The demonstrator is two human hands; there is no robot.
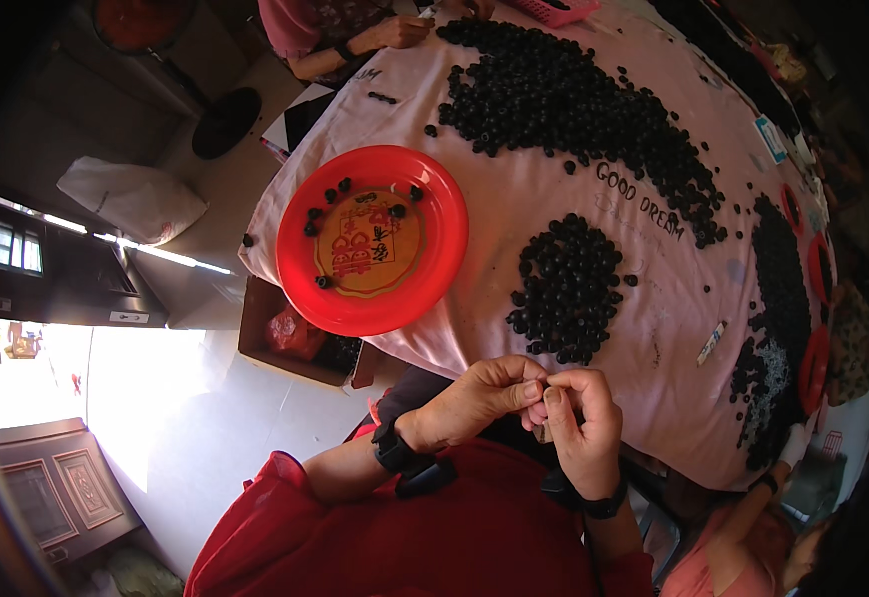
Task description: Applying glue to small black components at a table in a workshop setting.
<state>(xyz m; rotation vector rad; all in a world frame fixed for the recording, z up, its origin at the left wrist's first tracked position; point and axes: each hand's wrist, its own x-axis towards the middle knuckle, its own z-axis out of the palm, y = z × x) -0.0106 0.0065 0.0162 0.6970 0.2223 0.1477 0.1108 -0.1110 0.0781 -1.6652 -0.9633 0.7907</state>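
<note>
Both my hands meet in front of my chest, at the near edge of the table. The fingers of my left hand (474, 400) are pinched together, and their tips touch those of my right hand (586, 430), which pinches as well. Whatever sits between the fingertips is too small and covered to make out. Just beyond the hands lies a small pile of round black bead-like pieces (568, 289) on a pink cloth (484, 254). A red plate (444, 234) with a patterned gold middle stands to the left, a few black pieces scattered on it.
A large heap of black pieces (554, 90) spreads across the far side. More red plates (813, 368) and a dark heap (781, 269) line the right. A cardboard box (255, 323) stands below the table's left edge. Co-workers' hands appear at far left (403, 32) and lower right (795, 448).
</note>
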